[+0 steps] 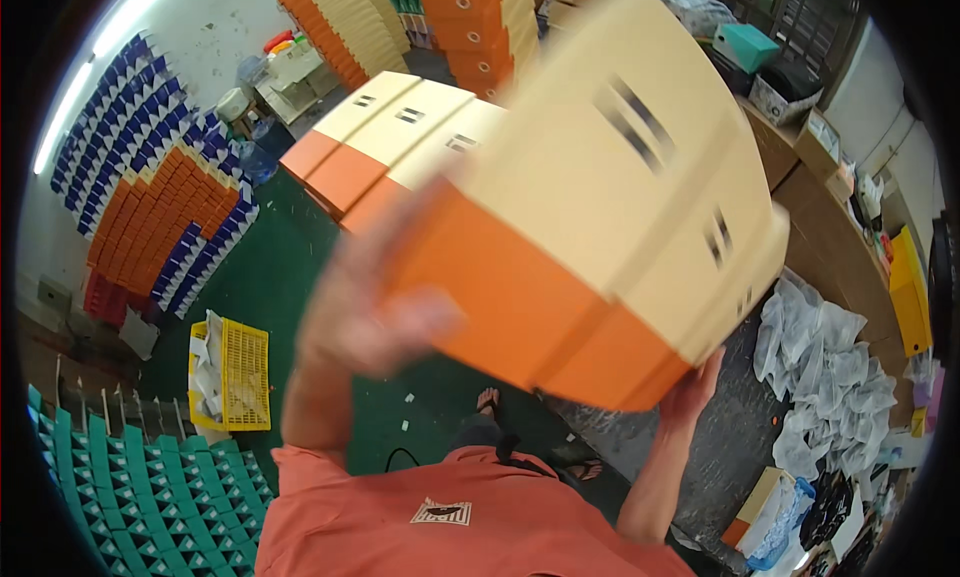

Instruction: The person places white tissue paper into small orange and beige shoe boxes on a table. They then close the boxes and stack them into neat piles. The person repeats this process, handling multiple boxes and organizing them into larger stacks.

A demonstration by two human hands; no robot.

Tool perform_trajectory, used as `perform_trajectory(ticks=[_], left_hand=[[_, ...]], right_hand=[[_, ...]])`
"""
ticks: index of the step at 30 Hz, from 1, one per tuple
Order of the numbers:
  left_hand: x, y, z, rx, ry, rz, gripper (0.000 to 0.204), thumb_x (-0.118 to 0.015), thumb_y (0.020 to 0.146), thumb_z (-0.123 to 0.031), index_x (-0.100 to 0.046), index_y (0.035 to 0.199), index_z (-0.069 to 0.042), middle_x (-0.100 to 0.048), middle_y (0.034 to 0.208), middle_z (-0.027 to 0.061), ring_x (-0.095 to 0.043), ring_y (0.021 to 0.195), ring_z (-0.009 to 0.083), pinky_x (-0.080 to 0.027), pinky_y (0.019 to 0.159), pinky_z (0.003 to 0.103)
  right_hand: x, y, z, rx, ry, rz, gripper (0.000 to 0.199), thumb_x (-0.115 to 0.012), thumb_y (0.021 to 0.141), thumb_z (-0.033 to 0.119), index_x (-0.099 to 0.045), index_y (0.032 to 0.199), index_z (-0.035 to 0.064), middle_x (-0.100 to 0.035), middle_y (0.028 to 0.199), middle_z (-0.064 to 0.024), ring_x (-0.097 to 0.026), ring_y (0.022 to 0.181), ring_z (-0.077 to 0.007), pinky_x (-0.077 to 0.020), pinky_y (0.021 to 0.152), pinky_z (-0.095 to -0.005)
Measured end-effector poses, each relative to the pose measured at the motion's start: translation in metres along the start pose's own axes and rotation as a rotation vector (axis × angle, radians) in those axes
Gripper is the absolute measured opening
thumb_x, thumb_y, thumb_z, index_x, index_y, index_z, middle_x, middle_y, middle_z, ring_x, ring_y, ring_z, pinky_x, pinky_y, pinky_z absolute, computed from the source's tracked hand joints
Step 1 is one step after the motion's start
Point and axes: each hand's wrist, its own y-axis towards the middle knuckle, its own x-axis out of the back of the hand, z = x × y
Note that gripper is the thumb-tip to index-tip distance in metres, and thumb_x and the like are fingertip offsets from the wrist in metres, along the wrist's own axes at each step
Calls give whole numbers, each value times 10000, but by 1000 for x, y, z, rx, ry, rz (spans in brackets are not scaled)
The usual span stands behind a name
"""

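Note:
A row of orange-and-cream cardboard boxes [540, 287], pressed together, is held up close in front of me. My left hand [375, 302], smeared by motion, grips the end at the left, its thumb lying over the orange side. At the lower right end my right hand [692, 389] supports the row, most of its fingers hidden by the boxes. Just beyond lies another row of similar boxes [350, 167], partly covered by the held ones and my left hand.
Stacked blue-and-white and orange boxes [165, 217] line the left wall. A yellow crate [243, 377] stands on the green floor, near teal boxes [150, 497]. Tall orange-and-cream stacks [470, 32] rise behind. Crumpled clear plastic bags [825, 367] lie at the right.

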Motion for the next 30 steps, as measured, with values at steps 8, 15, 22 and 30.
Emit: perform_trajectory(ticks=[8, 15, 22, 30], left_hand=[[366, 52, 137, 307, -508, -269, 519, -611, 941, -310, -585, 1318, 46, -675, 1250, 160, -677, 1122, 288, -523, 1007, 415], [392, 21, 238, 355, -576, -298, 550, -539, 1017, -421, -572, 1350, 16, -666, 1274, 158, -672, 1141, 277, -541, 977, 411], [346, -7, 239, 218, -550, -615, 753, -532, 978, -606, -545, 1423, 2, -605, 1406, 153, -625, 1228, 303, -520, 1012, 403], [27, -302, 329, 1242, 297, -254, 620, -721, 919, -479, -628, 1352, -44, -526, 1497, 155, -574, 1299, 317, -494, 1058, 439]], right_hand=[[-308, 26, -47, -43, -512, 522, 623, -393, 1085, 556, -499, 1494, 98, -541, 1392, -94, -540, 1228, -223, -497, 1008, -403], [-294, 20, -92, -22, -820, 567, 741, -613, 1021, 493, -354, 1597, 106, -234, 1603, -198, -407, 1429, -365, -428, 1125, -445], [-174, 122, -136, 449, -1028, 648, 601, -749, 903, 204, -539, 1453, 86, -571, 1402, -169, -569, 1299, -315, -466, 1082, -429], [-41, 318, -267, 483, -2159, 773, 952, -759, 845, 169, -238, 1631, 295, -448, 1518, -223, -449, 1405, -397, -358, 1141, -607]])
